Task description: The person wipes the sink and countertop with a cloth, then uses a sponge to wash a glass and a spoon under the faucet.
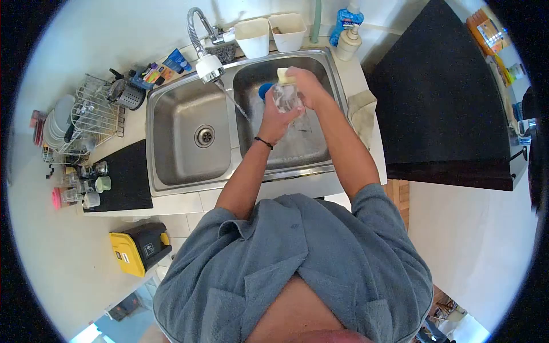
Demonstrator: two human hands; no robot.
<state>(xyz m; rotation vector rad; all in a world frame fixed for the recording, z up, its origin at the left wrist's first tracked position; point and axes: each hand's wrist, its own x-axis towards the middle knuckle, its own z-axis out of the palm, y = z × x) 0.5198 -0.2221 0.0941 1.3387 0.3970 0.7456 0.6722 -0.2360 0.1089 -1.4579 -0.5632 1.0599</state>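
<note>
Over the right sink basin my left hand grips a clear drinking glass from below. My right hand presses a pale yellow sponge against the top of the glass. A black band sits on my left wrist. The faucet head hangs over the divider between the basins and a thin stream of water falls from it just left of the glass. A blue object lies in the right basin behind the glass.
The left basin holds only its drain. A dish rack with plates stands far left, with cups on a black mat below it. Two white containers and a soap dispenser stand behind the sink. A cloth lies right of it. A black counter fills the right side.
</note>
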